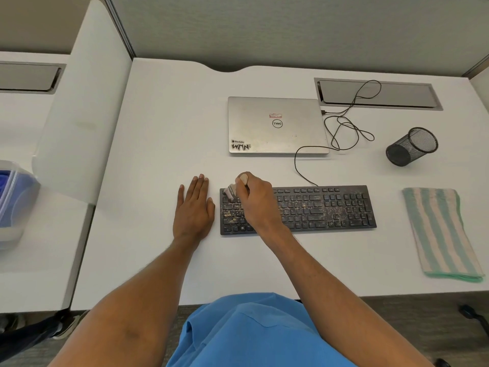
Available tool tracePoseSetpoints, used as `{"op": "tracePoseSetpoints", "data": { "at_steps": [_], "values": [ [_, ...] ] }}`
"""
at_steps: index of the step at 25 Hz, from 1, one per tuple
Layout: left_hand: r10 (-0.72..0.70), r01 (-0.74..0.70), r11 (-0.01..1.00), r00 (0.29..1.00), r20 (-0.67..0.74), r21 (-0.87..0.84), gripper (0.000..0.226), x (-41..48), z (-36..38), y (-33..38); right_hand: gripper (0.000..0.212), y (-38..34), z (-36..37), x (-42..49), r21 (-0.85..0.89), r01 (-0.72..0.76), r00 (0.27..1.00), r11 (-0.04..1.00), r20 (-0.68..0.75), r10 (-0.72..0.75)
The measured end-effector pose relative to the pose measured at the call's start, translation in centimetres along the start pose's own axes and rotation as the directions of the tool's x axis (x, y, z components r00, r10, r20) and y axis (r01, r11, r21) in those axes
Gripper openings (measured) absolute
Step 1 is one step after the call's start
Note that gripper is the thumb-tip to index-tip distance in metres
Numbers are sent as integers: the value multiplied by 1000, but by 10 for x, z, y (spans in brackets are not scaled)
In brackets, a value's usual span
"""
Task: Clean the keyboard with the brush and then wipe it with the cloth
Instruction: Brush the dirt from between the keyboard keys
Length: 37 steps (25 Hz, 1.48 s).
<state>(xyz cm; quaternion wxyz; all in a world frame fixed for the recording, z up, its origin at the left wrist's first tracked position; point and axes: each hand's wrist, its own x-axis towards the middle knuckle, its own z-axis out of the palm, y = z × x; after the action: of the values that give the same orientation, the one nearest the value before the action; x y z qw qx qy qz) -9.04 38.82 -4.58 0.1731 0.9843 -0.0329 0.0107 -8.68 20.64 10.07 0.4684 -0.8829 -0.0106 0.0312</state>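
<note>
Keyboard (330, 207), black and speckled with pale crumbs, lies on the white tabletop (164, 123) just in front of the person, its cable running back towards a closed laptop (275, 125).

Head view, the only one: the right hand (254, 200) is curled round the brush (230, 191), bristles on the upper-left keys; probably the first corner of a sweep across. The left hand (194, 207) lies flat, fingers straight, beside the keyboard's left edge, likely to steady it. The striped cloth (442, 234) waits folded, well to the right, untouched. A mesh pen cup (411, 147) lies tipped over behind it.
</note>
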Motion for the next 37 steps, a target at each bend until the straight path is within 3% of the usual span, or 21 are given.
{"op": "tracePoseSetpoints", "data": {
  "at_steps": [7,13,21,26,32,37],
  "values": [
    [-4,4,1000,1000,3,-1,64,-1,0,0,32,9,7,1,-82,-8,999,997,48,12],
    [-2,2,1000,1000,5,-2,64,0,-1,1,31,2,2,-2,-8,27,999,1000,-29,-27],
    [-3,3,1000,1000,2,4,64,0,1,-1,33,8,4,-1,-49,-11,998,999,55,14],
    [-9,9,1000,1000,10,5,64,0,0,0,32,0,6,-2,24,4,1000,1000,-4,-4],
    [2,-2,1000,1000,-4,-2,63,0,1,0,30,-3,3,-3,6,21,990,1000,138,-21],
    [4,-4,1000,1000,-2,-3,63,0,1,-1,26,-2,1,2,17,66,992,998,107,-67]
  ]
}}
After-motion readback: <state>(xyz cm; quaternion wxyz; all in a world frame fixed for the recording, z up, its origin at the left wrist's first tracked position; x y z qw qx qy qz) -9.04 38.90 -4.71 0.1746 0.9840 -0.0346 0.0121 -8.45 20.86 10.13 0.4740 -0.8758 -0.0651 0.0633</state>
